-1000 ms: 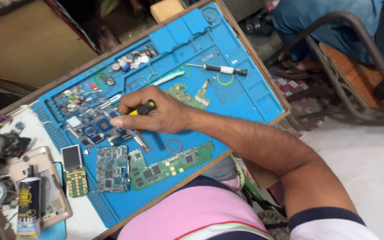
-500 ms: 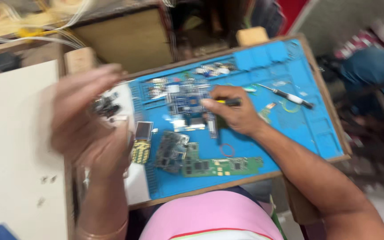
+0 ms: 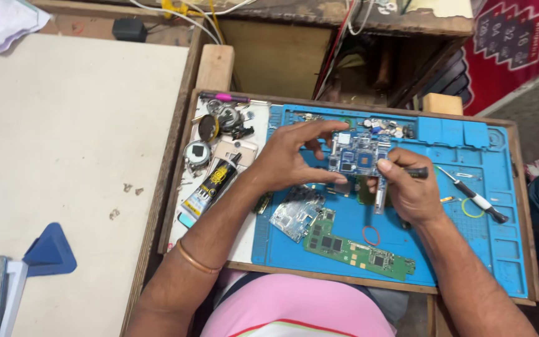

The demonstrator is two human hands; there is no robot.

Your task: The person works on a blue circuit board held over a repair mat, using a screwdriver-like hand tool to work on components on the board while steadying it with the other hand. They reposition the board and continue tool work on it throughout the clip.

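Left hand (image 3: 291, 161): spread over the blue circuit board (image 3: 355, 155); thumb at its lower-left edge, fingers reaching along the top edge. Board pinched at the edges, prob. so the chips stay uncovered and it can't slide.
Right hand (image 3: 407, 187): clenched round a small dark-handled tool (image 3: 417, 172), held like a pen; tip hidden behind the fingers, so contact w/ the board can't be told.
Blue board, where: on the upper middle of the blue mat (image 3: 469, 243), between both hands, just below a row of small loose parts (image 3: 385, 127).
Why flat on mat: mat likely used as a non-slip work bed; its moulded pockets along the top and right keep small bits apart.
Nearby on mat: silver shield plate (image 3: 294, 215) and long green board (image 3: 360, 251) laid just below the hands, near but not under them; red rubber band (image 3: 370, 235) between them and the right wrist.
Spare screwdriver (image 3: 474, 195): parked right of the right hand, apart from it, w/ a yellow-green ring (image 3: 470, 208) touching or just beside it.
Left strip: glue tube (image 3: 210, 186), round metal parts (image 3: 219, 120) and a pink-tipped pen (image 3: 226, 97) kept off the mat, beside the left forearm.
Edges: all held in by the wooden tray rim (image 3: 176, 181); mat edge close to the person's body.
Open room: bare mat on the right half and lower right corner; left side crowded, little room there.
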